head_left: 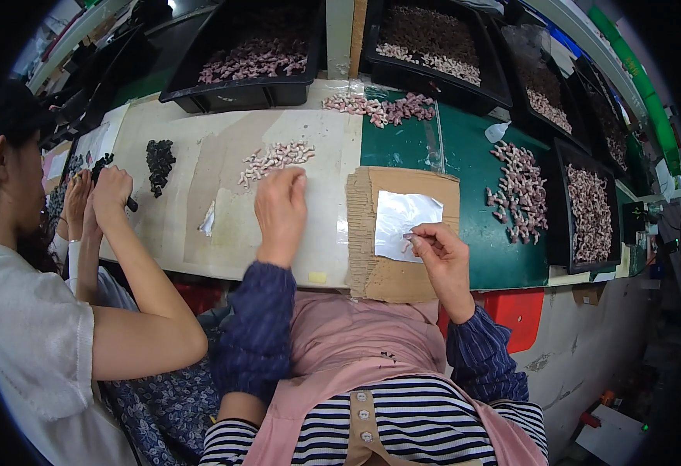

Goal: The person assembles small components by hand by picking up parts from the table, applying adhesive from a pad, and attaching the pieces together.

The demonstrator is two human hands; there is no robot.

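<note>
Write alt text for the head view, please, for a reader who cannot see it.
A worker pinches a small piece in the right-hand grip over a shiny sheet on cardboard, the left-hand grip near a pale pile. A co-worker works at left; black bins line the back.

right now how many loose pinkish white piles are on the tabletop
3: the left pile just beyond the left hand, the back pile beyond the corrugated cardboard sheet, the right pile beside a black bin. Others may be hidden.
</note>
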